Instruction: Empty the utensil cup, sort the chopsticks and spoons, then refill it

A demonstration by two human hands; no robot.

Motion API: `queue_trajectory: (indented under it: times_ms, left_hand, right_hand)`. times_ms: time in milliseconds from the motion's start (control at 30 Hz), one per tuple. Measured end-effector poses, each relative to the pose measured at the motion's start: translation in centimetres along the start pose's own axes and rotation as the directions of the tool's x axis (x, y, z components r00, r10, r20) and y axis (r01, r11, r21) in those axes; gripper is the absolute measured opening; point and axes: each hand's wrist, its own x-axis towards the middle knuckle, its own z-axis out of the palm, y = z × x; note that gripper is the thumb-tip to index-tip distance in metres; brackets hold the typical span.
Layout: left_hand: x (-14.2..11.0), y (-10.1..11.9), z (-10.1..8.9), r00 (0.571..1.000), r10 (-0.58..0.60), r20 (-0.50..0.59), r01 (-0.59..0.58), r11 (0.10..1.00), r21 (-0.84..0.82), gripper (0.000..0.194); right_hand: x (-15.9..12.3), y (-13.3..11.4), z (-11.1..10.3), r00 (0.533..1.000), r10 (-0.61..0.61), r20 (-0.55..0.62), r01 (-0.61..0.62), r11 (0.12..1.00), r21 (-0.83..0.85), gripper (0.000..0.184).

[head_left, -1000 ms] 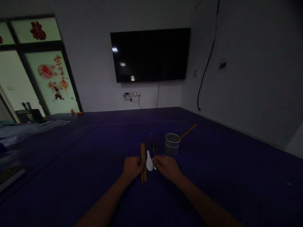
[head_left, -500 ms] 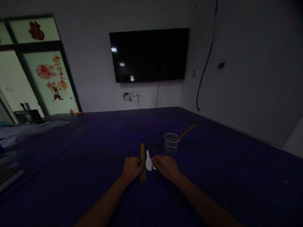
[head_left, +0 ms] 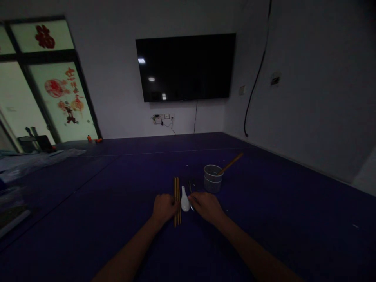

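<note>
My left hand (head_left: 165, 209) is closed at the left side of several wooden chopsticks (head_left: 177, 188), its thumb and curled fingers on them about midway along. The chopsticks lie side by side on the dark blue surface, pointing away from me. Just right of them rests a white soup spoon (head_left: 185, 204), bowl end towards me, touched by neither hand. Beyond it lies a slim metal spoon (head_left: 192, 208), partly covered by my right hand (head_left: 206, 205), whose fingers are pinched on it. Behind my right hand stands a grey metal cup (head_left: 212, 182) with a wooden stick (head_left: 232, 162) leaning out to the right.
The broad blue surface (head_left: 117, 188) runs back to a wall with a mounted television (head_left: 188, 68). Clear plastic sheeting (head_left: 55, 156) lies at the left, near a dark container (head_left: 37, 143). Small orange objects (head_left: 94, 139) sit by the glass door. A black cable (head_left: 257, 78) hangs at the right.
Both hands stay in the same place on the chopsticks and the metal spoon. The leftmost chopstick's far end looks slightly farther from the others.
</note>
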Motion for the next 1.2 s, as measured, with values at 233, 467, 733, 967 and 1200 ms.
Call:
queue_trajectory:
  times_ms: [233,467,733,967,1200]
  left_hand:
    - [0.0,0.0,-0.2,0.999,-0.038,0.014,0.038,0.999,-0.007,0.04]
    - [-0.1,0.1,-0.3,0.997,-0.066,0.025,0.066,0.998,-0.011,0.04]
    - [-0.1,-0.4,-0.8,0.994,-0.106,0.03,0.106,0.994,0.011,0.043]
    - [0.0,-0.8,-0.8,0.997,-0.074,0.004,0.073,0.996,0.06,0.044]
    - [0.0,-0.9,-0.4,0.999,-0.043,-0.033,0.045,0.995,0.085,0.046]
  right_hand:
    - [0.0,0.0,0.0,1.0,-0.01,-0.002,0.01,1.0,-0.006,0.037]
    - [-0.2,-0.3,-0.5,1.0,-0.007,-0.003,0.007,1.0,-0.003,0.036]
    - [-0.1,-0.2,-0.4,1.0,0.0,0.008,0.0,1.0,-0.005,0.035]
    - [-0.1,-0.2,-0.3,1.0,0.008,0.008,-0.008,1.0,-0.02,0.036]
    - [-0.2,-0.3,-0.7,1.0,0.001,0.01,-0.001,1.0,-0.012,0.035]
